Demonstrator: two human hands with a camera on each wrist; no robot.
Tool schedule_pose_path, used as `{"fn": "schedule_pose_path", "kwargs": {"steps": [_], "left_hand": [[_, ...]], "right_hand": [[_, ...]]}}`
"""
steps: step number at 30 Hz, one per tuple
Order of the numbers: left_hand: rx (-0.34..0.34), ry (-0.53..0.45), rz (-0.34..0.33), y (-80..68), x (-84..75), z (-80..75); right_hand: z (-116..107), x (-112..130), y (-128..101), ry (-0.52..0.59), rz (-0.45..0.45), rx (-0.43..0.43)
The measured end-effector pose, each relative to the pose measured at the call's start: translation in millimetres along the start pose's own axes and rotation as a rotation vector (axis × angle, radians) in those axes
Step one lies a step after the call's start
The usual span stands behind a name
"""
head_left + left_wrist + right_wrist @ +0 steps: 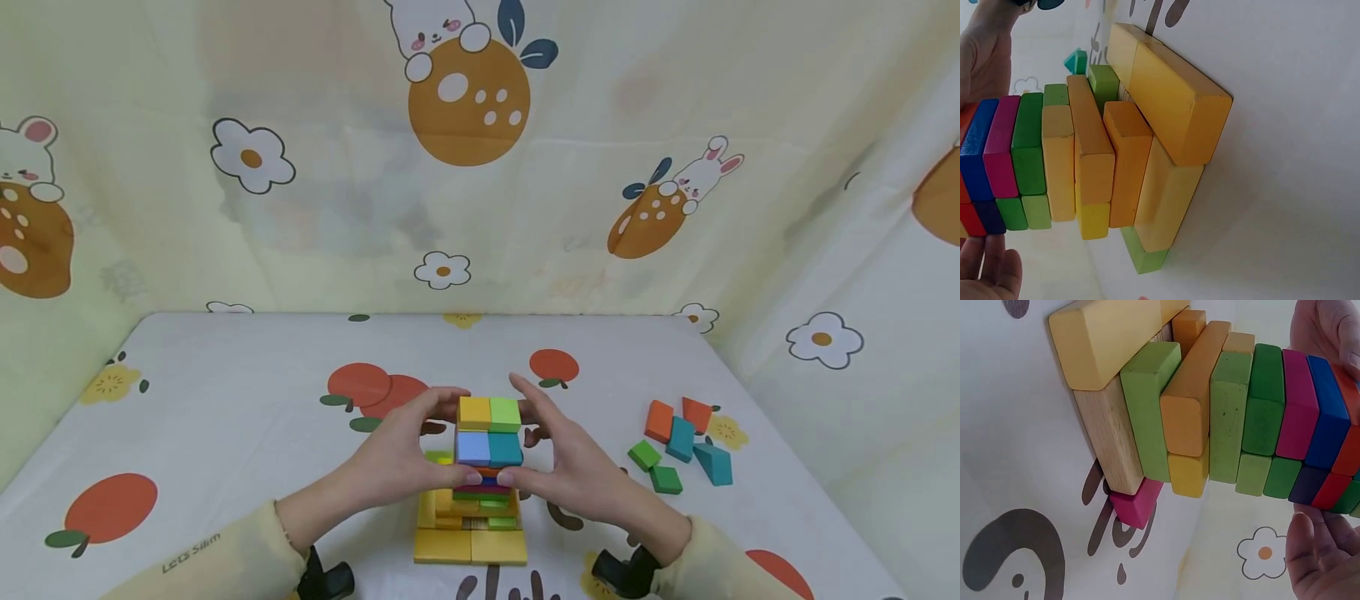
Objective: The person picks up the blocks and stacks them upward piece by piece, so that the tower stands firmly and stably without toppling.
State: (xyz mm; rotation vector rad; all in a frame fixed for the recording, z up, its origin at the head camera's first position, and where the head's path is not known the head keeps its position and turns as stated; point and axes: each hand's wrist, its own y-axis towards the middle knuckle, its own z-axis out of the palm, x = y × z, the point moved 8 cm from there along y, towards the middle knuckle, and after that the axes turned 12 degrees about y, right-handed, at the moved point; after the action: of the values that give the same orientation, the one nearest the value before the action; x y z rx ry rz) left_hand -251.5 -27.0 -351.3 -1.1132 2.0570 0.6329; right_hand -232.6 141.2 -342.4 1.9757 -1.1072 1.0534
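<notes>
A tall stack of coloured wooden blocks (474, 450) rises on the table in the head view, with yellow blocks (442, 547) at its foot. My left hand (408, 446) holds its upper part from the left, thumb at the front and fingers reaching round behind. From the right, my right hand (566, 454) grips the same part, thumb at the front. Both thumbs lie near each other by the orange and blue layers. Lower layers show side-on in the wrist views, including a magenta block (1002, 125) and a dark green block (1264, 400). Fingertips behind the stack are partly hidden.
Several loose blocks lie at the right of the table, among them an orange block (659, 421), a teal triangular block (713, 464) and a green block (666, 480). A fruit-print cloth (247, 433) covers the table. Behind hangs a patterned curtain (337, 233).
</notes>
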Motion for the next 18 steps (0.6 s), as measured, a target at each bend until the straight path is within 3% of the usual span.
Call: {"fn": "schedule_pose_path", "kwargs": {"steps": [9, 18], "left_hand": [[-0.013, -0.008, 0.008, -1.4, -0.2, -1.9], [-0.022, -0.004, 0.021, -1.2, 0.5, -3.2]], "right_hand": [[0.9, 1.8, -1.0, -0.021, -0.032, -0.009], [0.4, -0.5, -0.9, -0.053, 0.000, -0.014]]}}
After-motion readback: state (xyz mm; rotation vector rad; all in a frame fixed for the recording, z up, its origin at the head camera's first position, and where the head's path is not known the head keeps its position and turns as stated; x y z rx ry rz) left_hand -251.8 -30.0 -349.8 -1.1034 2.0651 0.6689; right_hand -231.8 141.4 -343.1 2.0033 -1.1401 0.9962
